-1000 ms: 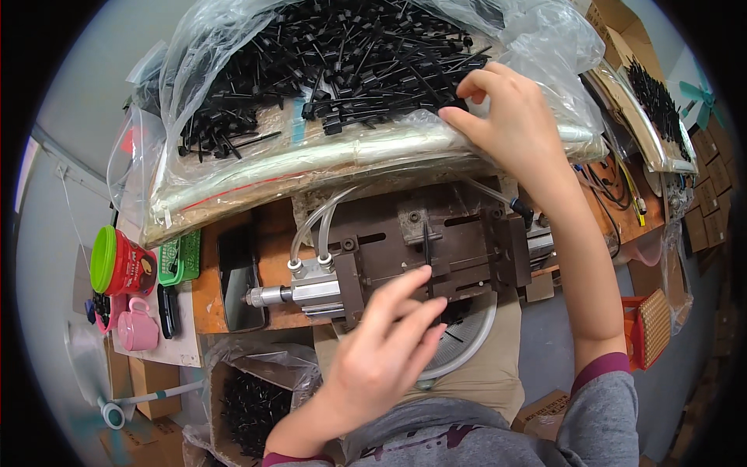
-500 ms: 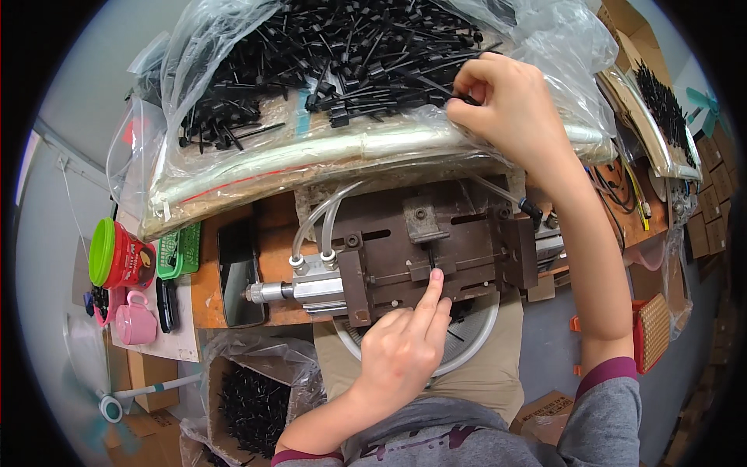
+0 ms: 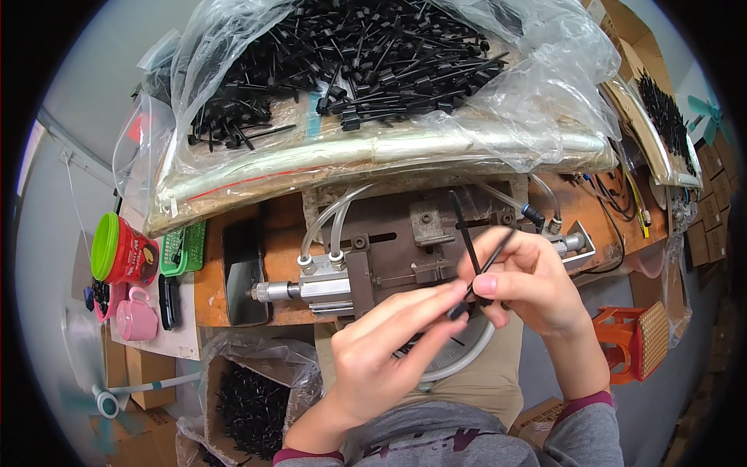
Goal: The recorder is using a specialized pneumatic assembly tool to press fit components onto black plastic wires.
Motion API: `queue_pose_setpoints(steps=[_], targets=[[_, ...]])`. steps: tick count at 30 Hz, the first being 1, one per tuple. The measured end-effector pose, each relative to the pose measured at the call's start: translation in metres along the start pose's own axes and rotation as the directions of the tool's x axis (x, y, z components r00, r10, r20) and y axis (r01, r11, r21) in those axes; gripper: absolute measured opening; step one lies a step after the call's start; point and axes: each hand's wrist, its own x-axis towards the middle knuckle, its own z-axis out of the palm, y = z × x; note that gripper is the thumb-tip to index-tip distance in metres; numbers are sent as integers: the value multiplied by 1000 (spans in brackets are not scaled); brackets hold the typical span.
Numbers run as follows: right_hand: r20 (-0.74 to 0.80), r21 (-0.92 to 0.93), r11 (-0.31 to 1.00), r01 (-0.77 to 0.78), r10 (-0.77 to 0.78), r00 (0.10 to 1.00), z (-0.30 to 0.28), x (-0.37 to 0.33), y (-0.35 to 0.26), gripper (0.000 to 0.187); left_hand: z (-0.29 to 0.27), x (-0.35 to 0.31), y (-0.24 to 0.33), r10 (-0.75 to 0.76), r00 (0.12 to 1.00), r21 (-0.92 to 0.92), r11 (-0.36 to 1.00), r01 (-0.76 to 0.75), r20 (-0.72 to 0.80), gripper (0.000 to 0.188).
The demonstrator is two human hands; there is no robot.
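Note:
My left hand (image 3: 393, 338) and my right hand (image 3: 537, 284) meet in front of a dark metal fixture (image 3: 381, 265). Two slim black cable ties (image 3: 465, 237) with blocky heads cross between them. My right thumb and fingers pinch the ties partway along. The fingertips of my left hand close on the blocky head at the lower end of one. Beyond the fixture a large heap of similar black ties (image 3: 373, 58) lies on a tray lined with clear plastic. Part of each tie is hidden by my fingers.
Air cylinders (image 3: 327, 286) with clear hoses flank the fixture. To the left are a phone (image 3: 243, 272), a green basket (image 3: 187, 249), a red tub (image 3: 128, 249) and a pink cup (image 3: 137, 317). Below stands a plastic-lined box of black pieces (image 3: 253, 405); a red stool (image 3: 634, 338) is at right.
My right hand has come down from the heap to the front of the fixture with black ties. My left hand has left the fixture's middle and joined it.

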Motion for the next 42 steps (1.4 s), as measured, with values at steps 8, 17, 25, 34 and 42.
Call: queue_pose_setpoints(steps=[8, 17, 25, 34, 42], targets=[[-314, -300, 872, 386, -473, 823, 5, -18, 16, 37, 9, -29, -16, 71, 993, 417, 903, -103, 92, 29], [-211, -332, 848, 413, -493, 844, 1, -31, 11, 30, 29, -27, -30, 81, 969, 696, 681, -226, 234, 30], [-96, -711, 624, 324, -543, 834, 2, -49, 23, 37, 13, -12, -11, 2, 954, 673, 709, -213, 301, 30], [291, -951, -50, 305, -475, 830, 10, -33, 66, 20, -60, 128, -29, 348, 937, 783, 577, -231, 19, 27], [383, -913, -297, 278, -395, 835, 18, -20, 65, 20, -63, 128, -14, 81, 995, 539, 841, -38, -55, 21]])
